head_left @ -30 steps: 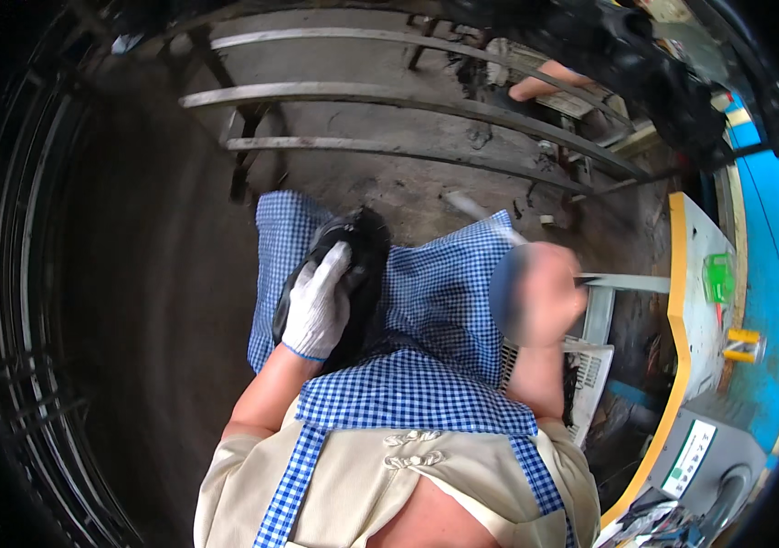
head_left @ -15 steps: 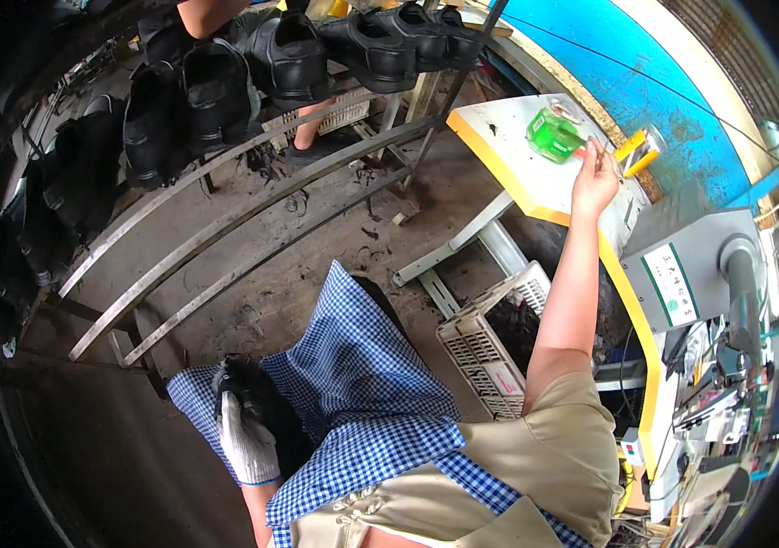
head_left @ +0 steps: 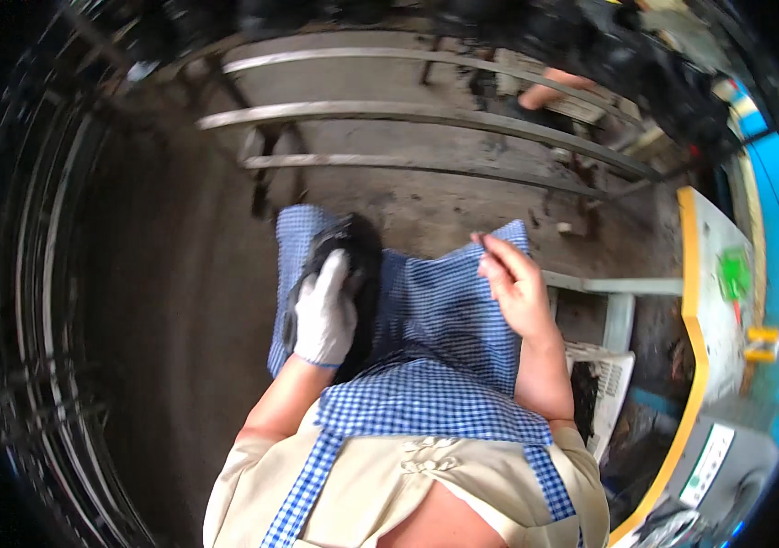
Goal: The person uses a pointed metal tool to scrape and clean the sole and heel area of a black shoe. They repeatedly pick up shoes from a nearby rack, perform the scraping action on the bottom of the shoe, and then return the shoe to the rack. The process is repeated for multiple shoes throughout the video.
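Observation:
A black shoe (head_left: 362,242) lies on my lap over a blue-and-white checked apron (head_left: 435,397). My left hand (head_left: 325,315), in a white glove, is closed on the shoe, its fingers pressed along the upper. To the right of the shoe and apart from it, my bare right hand (head_left: 522,288) hovers above the apron's right side. Its thumb and forefinger come together in a pinch. Something small and dark shows at the fingertips, too blurred to name.
Ahead runs a metal rail rack (head_left: 389,111) with blurred black shoes (head_left: 673,96) along its top. Another person's leg (head_left: 549,89) shows behind it. At right are a yellow-edged white table (head_left: 714,233), a green container (head_left: 734,274), a grey machine (head_left: 732,443) and a pale crate (head_left: 616,388).
My right hand has come back from beside the green container on the table to above my lap. The view has swung left. My left hand stays on the shoe.

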`<action>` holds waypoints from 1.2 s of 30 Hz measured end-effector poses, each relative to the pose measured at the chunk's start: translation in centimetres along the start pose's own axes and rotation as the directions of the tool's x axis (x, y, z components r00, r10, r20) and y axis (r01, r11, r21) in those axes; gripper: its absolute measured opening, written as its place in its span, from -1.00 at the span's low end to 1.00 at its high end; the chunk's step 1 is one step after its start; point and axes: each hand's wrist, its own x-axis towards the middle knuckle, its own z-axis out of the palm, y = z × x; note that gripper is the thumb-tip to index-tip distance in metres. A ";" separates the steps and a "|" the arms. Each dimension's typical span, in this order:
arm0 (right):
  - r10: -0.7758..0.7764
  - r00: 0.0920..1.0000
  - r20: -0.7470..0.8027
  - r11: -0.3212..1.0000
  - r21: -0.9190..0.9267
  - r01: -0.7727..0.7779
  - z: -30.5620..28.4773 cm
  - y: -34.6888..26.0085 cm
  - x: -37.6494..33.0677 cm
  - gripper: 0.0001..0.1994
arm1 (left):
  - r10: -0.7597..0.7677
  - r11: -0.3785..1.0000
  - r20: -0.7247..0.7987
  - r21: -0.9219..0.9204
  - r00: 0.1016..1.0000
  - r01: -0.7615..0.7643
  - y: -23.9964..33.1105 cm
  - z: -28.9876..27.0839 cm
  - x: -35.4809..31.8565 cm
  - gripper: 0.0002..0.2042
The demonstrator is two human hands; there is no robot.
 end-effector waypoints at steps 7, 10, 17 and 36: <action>-0.208 0.892 0.402 0.749 -0.520 0.410 5.6 -5.0 2.5 -0.65 | -0.026 0.993 -0.132 -0.116 0.991 0.010 0.6 2.5 -1.4 -0.78; -0.224 0.870 0.439 0.635 -0.612 0.472 6.3 -5.0 2.8 -0.66 | -0.073 0.995 -0.095 -0.082 0.993 0.065 1.0 2.1 -1.6 -0.80; -0.201 0.866 0.458 0.565 -0.668 0.484 6.8 -4.7 2.8 -0.61 | -0.142 0.990 -0.032 -0.019 0.989 0.142 0.7 1.1 -1.1 -0.80; -0.185 0.914 0.362 0.600 -0.695 0.397 8.4 -3.2 2.5 -0.62 | -0.029 0.985 0.019 -0.169 0.999 0.032 -0.5 1.0 -0.8 -0.66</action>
